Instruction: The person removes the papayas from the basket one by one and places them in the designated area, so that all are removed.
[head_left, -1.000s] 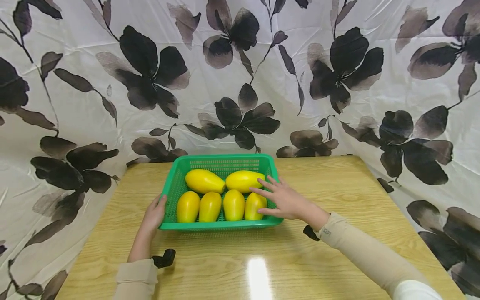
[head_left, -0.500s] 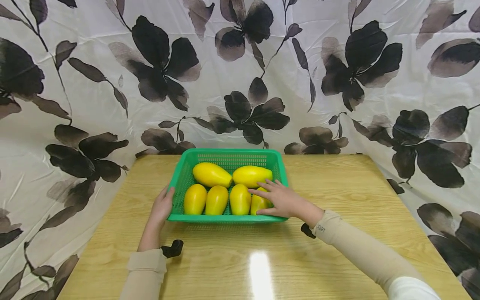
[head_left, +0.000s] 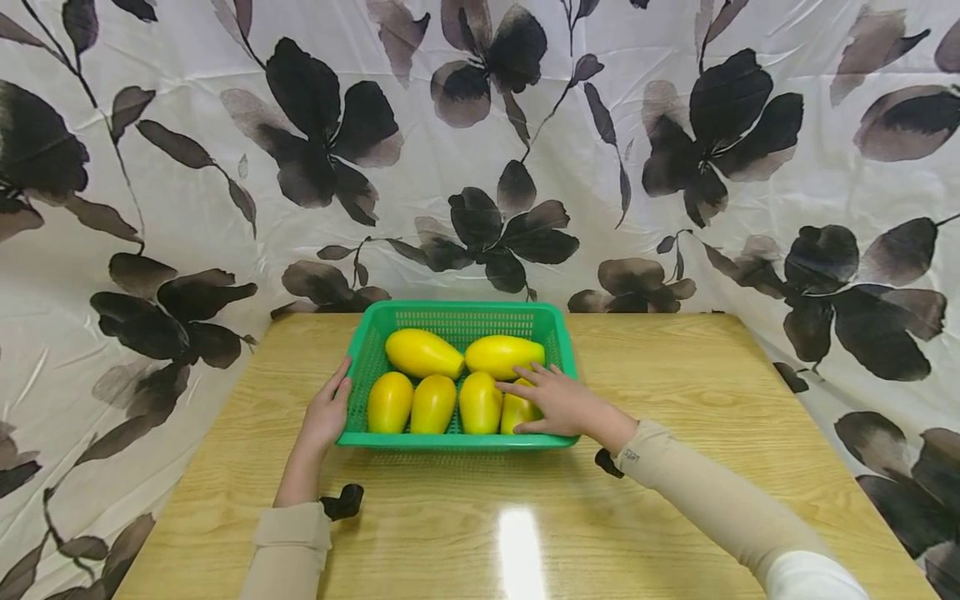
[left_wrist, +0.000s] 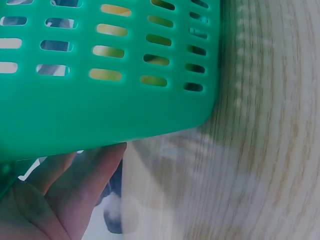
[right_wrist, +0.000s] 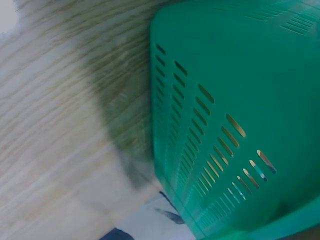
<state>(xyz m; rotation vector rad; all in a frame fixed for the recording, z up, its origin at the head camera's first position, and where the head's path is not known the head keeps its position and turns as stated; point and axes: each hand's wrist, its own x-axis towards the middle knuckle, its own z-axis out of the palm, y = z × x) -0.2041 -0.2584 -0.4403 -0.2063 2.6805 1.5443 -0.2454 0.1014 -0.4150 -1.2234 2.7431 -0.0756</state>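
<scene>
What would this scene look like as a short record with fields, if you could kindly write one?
container: green basket, on a wooden table
contents: six yellow fruits, two behind, four in front
left grip: against the basket's left side
right grip: spread over the front-right fruit, contact unclear
backdrop: pale floral cloth

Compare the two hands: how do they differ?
The left hand is against the outer left side of the green basket; the right hand extends over its front-right corner. The right hand's fingers are spread above a yellow fruit; the left hand's sit closer together. Dark lettering marks the right sleeve; the left sleeve shows none. Both sleeves have beige cuffs.
</scene>
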